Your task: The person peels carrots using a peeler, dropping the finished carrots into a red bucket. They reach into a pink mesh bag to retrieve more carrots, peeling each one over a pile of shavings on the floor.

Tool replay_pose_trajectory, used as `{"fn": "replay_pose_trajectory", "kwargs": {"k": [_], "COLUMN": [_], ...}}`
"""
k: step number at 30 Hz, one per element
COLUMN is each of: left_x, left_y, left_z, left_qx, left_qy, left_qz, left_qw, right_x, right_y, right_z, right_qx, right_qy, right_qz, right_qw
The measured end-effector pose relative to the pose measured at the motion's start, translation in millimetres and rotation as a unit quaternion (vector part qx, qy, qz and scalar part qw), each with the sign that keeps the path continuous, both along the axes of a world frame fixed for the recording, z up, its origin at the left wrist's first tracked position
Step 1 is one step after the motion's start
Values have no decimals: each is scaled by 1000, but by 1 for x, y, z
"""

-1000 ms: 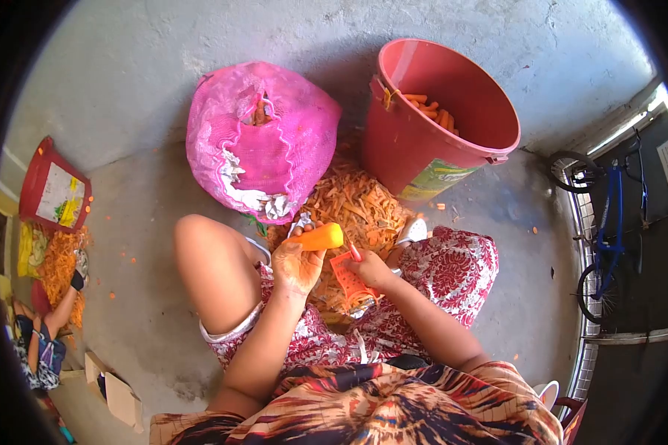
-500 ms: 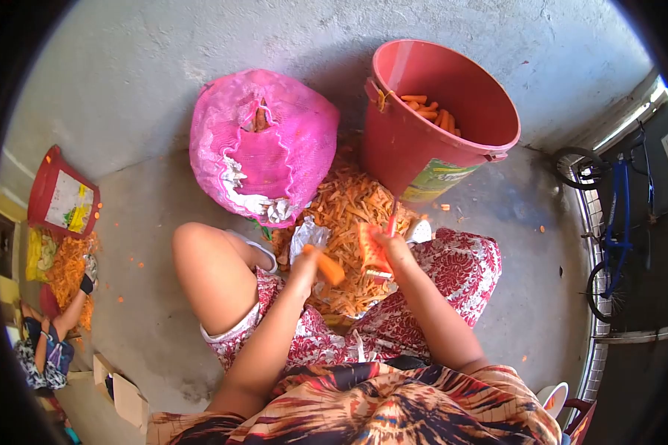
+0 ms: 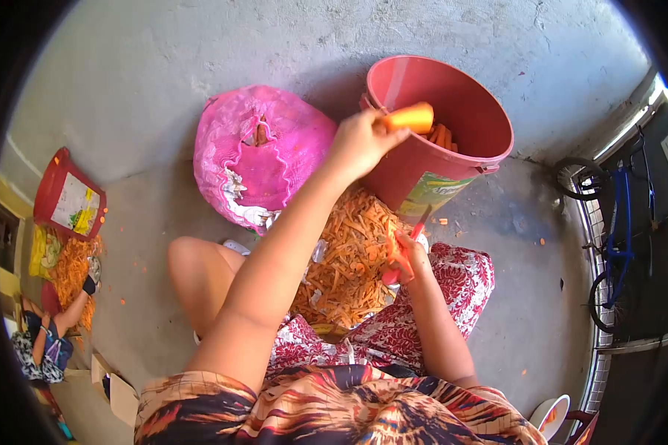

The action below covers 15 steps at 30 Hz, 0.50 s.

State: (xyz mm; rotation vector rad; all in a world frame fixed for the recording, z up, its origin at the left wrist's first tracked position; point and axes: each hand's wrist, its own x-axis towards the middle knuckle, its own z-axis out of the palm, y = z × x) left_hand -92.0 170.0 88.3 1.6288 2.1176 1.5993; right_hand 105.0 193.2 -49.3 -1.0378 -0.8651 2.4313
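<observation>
My left hand (image 3: pixel 371 141) is raised at the near left rim of the tall red bucket (image 3: pixel 401 167), its fingers closed on a peeled carrot (image 3: pixel 412 117) over the opening. More carrots (image 3: pixel 441 136) lie inside the bucket. Lower down, my right hand (image 3: pixel 410 256) is wrapped round a red peeler (image 3: pixel 393 273), whose details are partly hidden by the fingers. Beneath and beside it spreads a heap of orange peelings (image 3: pixel 345 252) between my legs. Left of the bucket stands a pink mesh sack (image 3: pixel 274 159), partly open, with something brownish showing in its slit.
At the far left another person's arm (image 3: pixel 70 315) reaches toward peelings (image 3: pixel 70 271) below a red bucket (image 3: pixel 52 193). An open cardboard box (image 3: pixel 122 400) lies nearer. A blue bicycle (image 3: pixel 620 237) is at the right, a white bowl (image 3: pixel 549 415) at the lower right.
My left hand has moved up and right with the carrot, from above the peelings to the bucket's rim. My right hand has shifted slightly right and down, still holding the red tool.
</observation>
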Motion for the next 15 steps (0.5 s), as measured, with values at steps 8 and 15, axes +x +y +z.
{"fn": "replay_pose_trajectory", "kwargs": {"k": [8,15], "left_x": [-28,-40], "left_y": [43,-70], "left_z": [-19,-150], "left_qx": [-122,-444], "left_qy": [-336,-161], "left_qz": [-133,-151], "left_qw": [924,868], "right_x": [-14,-20], "right_y": [-10,-22], "right_z": [12,17], "right_qx": [35,105], "right_qy": [-50,-52], "right_qz": [-1,29], "right_qw": [998,993]}}
